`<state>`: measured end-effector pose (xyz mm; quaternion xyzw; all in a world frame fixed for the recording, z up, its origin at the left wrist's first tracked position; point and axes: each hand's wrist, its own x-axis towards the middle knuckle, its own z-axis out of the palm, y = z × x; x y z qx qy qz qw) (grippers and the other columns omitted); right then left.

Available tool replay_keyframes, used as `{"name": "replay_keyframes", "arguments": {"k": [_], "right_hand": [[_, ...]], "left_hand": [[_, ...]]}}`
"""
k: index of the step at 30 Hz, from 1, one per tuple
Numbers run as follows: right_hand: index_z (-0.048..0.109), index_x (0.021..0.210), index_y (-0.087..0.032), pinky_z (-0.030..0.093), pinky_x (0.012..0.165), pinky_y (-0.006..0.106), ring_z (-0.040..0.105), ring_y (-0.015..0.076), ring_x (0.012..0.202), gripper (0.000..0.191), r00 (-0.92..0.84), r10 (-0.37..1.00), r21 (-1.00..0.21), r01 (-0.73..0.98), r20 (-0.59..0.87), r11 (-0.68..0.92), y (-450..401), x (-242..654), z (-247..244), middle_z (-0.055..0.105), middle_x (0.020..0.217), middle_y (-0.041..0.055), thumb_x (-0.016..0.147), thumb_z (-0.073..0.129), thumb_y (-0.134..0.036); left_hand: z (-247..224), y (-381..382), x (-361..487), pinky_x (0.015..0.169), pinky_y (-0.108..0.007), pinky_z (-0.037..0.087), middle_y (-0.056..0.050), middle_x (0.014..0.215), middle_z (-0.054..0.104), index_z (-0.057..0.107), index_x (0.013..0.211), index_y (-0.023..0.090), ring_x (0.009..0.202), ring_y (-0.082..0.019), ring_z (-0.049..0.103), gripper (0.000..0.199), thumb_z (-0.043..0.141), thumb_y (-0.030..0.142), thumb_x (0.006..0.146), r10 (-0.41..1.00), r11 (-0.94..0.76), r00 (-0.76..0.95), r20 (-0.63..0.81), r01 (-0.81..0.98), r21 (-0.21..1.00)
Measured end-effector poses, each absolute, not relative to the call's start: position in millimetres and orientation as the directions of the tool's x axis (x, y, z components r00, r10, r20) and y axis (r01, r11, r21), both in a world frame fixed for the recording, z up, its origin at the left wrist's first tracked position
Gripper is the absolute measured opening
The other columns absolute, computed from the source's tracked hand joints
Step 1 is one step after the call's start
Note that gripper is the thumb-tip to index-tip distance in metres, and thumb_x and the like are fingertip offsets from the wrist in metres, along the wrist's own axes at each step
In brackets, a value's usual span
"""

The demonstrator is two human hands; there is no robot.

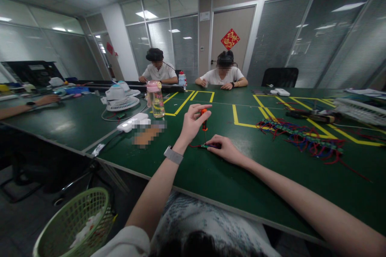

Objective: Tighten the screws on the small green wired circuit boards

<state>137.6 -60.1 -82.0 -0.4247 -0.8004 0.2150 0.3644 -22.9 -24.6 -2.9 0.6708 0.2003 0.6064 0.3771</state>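
My left hand [193, 121], with a watch on its wrist, grips a small screwdriver [204, 122] with an orange and black handle. The screwdriver stands upright, its thin shaft pointing down at a small green circuit board [204, 146] on the table. Whether the tip touches the board is too small to tell. My right hand [222, 148] is closed on the board's right end, thumb and fingers pinching it against the green tabletop. A red wire runs out from the board's left side.
Wired circuit boards [301, 134] lie in a row at right. A pink-lidded bottle [156, 100], white fans [122, 98] and a white power strip [134, 122] stand left. Two people sit opposite; another person's hand [48, 99] rests far left. A green basket [75, 221] is below.
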Motion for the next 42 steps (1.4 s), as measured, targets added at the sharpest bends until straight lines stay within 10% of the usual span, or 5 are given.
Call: {"name": "replay_keyframes", "arguments": {"k": [4, 10, 36, 42], "right_hand": [[0.071, 0.091, -0.016, 0.043, 0.066, 0.028, 0.055, 0.0152, 0.071, 0.017, -0.370, 0.839, -0.653, 0.529, 0.399, 0.543, -59.9, 137.6, -82.2, 0.059, 0.080, 0.0044, 0.078, 0.063, -0.023], [0.071, 0.092, -0.016, 0.044, 0.067, 0.028, 0.055, 0.0155, 0.072, 0.018, -0.378, 0.836, -0.650, 0.527, 0.398, 0.548, -60.3, 137.8, -81.0, 0.059, 0.081, 0.0048, 0.079, 0.063, -0.023], [0.071, 0.093, -0.016, 0.045, 0.069, 0.028, 0.055, 0.0150, 0.073, 0.018, -0.374, 0.841, -0.656, 0.527, 0.392, 0.540, -61.8, 137.3, -79.8, 0.060, 0.083, 0.0048, 0.079, 0.062, -0.023], [0.071, 0.093, -0.017, 0.045, 0.068, 0.028, 0.055, 0.0150, 0.072, 0.018, -0.375, 0.838, -0.653, 0.526, 0.397, 0.545, -61.8, 137.4, -79.5, 0.060, 0.082, 0.0044, 0.079, 0.063, -0.023]], "left_hand": [[-2.3, -24.8, -22.2, 0.085, -0.035, 0.050, -0.009, 0.113, 0.063, 0.065, 0.108, 0.019, 0.100, -0.021, 0.062, 0.030, 0.052, 0.035, 0.086, 0.736, -0.490, 0.296, 0.610, -0.389, 0.780], [-0.7, -26.8, -23.3, 0.074, -0.026, 0.050, -0.006, 0.097, 0.064, 0.070, 0.091, 0.018, 0.085, -0.015, 0.062, 0.021, 0.067, 0.032, 0.076, 0.725, -0.653, 0.154, 0.672, -0.159, 0.740], [-3.1, -24.7, -22.5, 0.079, -0.030, 0.052, -0.009, 0.121, 0.057, 0.065, 0.111, 0.021, 0.101, -0.020, 0.060, 0.031, 0.049, 0.035, 0.087, 0.727, -0.567, 0.247, 0.640, -0.310, 0.763], [-1.3, -30.5, -20.4, 0.073, -0.030, 0.053, -0.006, 0.099, 0.065, 0.065, 0.108, 0.020, 0.082, -0.016, 0.064, 0.034, 0.066, 0.032, 0.076, 0.741, -0.581, 0.236, 0.629, -0.245, 0.776]]}}
